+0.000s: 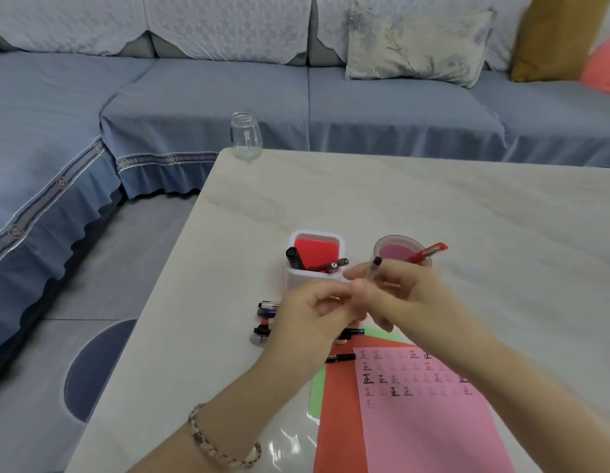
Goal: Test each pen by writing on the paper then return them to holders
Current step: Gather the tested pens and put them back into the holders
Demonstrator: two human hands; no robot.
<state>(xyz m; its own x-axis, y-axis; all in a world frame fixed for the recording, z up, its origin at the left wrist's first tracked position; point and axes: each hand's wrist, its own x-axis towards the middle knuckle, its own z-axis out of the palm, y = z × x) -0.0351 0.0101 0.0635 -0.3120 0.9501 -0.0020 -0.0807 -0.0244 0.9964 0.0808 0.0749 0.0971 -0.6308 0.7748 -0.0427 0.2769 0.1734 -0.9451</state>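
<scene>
My right hand (409,295) grips a clear pen with a dark end (376,264), held upright above the table. My left hand (314,312) meets it from the left, fingertips pinching at the pen's lower part, which is hidden between the fingers. Behind the hands stands a white square holder (298,274) with a red inside and a few dark pens. To its right a round clear cup (382,244) holds a red pen (430,252). Several loose pens (266,315) lie left of my left hand. A pink paper (430,421) with rows of written marks lies at the lower right.
Red paper (337,404) and green paper (317,390) lie under the pink sheet. A black pen (341,358) lies beside them. An empty glass jar (245,136) stands at the table's far left corner. The table's left edge (153,319) drops to the floor; a blue sofa (365,104) is behind.
</scene>
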